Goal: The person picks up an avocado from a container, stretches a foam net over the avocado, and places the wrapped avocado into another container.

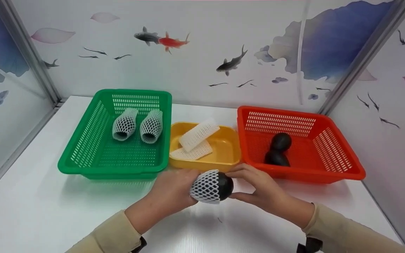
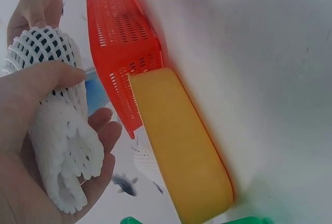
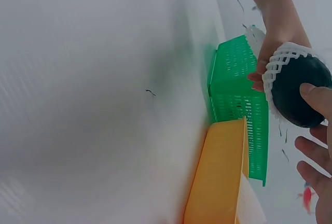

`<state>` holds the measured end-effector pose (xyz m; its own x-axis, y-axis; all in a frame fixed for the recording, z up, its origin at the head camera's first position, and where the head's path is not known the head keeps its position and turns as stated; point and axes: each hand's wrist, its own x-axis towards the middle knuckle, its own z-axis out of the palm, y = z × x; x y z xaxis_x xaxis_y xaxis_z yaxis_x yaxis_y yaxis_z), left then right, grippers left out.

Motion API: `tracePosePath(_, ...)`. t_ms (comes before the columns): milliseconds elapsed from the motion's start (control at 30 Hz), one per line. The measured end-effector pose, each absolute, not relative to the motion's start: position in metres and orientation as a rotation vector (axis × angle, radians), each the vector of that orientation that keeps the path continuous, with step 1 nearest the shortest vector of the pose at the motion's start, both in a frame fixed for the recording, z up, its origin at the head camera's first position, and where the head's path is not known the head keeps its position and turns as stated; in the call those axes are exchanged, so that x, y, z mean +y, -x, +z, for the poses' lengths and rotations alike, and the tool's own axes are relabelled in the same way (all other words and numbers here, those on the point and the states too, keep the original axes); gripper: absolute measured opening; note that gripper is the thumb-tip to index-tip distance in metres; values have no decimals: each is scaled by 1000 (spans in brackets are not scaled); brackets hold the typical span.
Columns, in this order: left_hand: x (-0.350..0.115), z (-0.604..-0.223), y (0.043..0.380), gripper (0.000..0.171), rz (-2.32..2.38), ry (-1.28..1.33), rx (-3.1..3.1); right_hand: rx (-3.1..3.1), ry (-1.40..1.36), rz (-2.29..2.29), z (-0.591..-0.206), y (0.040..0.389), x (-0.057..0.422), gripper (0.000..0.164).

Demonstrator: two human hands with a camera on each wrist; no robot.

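Above the table's front, my left hand grips a white foam net sleeve with the thumb across it. A dark, smooth, egg-shaped fruit sits partly inside the sleeve, its bare end towards the right. My right hand pinches that bare end, the thumb lying on it. In the left wrist view the sleeve's narrow tail hangs loose over the left palm. Two dark fruits in net sleeves lie in the green basket. Two bare dark fruits lie in the red basket.
A yellow bin stands between the two baskets, behind my hands. It holds flat white foam sleeves. White panels printed with fish close off the table's back and sides. A small dark thread lies on the white tabletop.
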<state>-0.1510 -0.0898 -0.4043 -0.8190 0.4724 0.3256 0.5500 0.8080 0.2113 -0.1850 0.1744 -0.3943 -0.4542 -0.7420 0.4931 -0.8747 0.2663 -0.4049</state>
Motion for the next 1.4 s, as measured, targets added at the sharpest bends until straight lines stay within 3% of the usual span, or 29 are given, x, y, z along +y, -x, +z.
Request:
tracePosePath(633,-80,-397,149,54,-340,775,-2651,-2146,-1526,985,-404,184,157,58)
tracePosePath(900,-75,-392,146,73,-417,748,-2712,-2200,-1459,1034,-403,180,152,53)
tracePosePath(1400,-87,-396,144,74,-474,708,-2718,-2111,-1439,840,-402,185,153,50)
